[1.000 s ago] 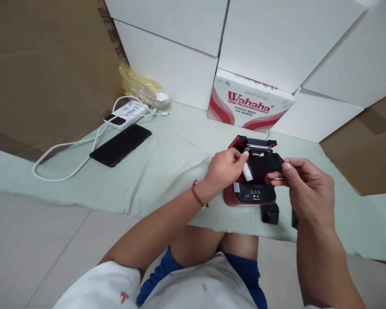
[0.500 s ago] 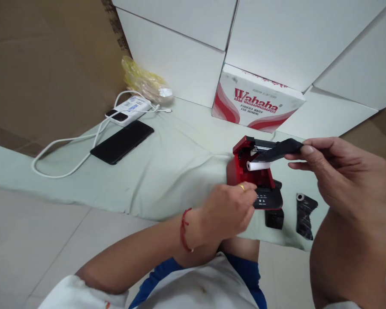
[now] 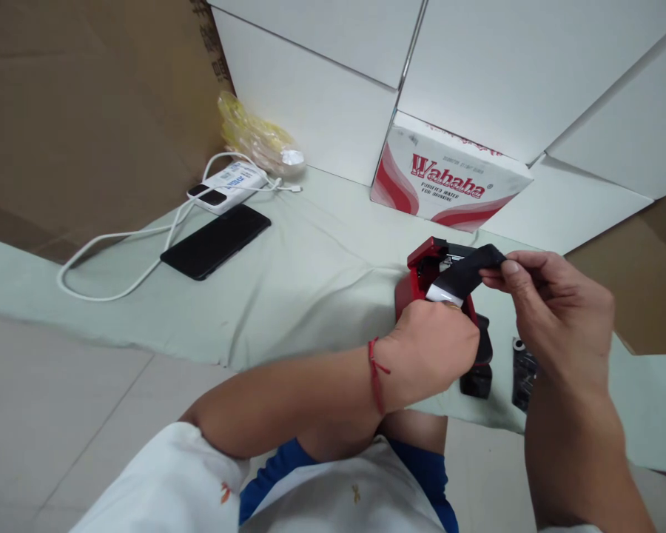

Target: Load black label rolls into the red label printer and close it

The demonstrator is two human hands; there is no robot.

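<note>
A small red printer [image 3: 404, 296] stands opened on the cloth-covered table. My right hand [image 3: 555, 303] pinches the end of a black strip [image 3: 467, 272] of paper or film between thumb and fingers. That strip runs down to a white roll [image 3: 442, 293] at the printer's compartment. Curled over the front of the printer, my left hand [image 3: 436, 344] is closed beside the roll; its fingertips are hidden. Below the printer lies a dark block-like piece [image 3: 476, 381]. A black roll [image 3: 525, 370] with a pale core lies partly behind my right forearm.
A Wahaha carton [image 3: 449, 178] stands at the back against white boxes [image 3: 311, 96]. Left on the light green cloth [image 3: 311, 274] are a black phone [image 3: 216, 240], a white power bank [image 3: 233, 185], a white cable [image 3: 97, 240] and a yellowish plastic bag [image 3: 258, 133].
My left hand has moved right and up, now covering much of the printer and its front panel. My right hand has shifted slightly left with the strip, whose broad face now shows.
</note>
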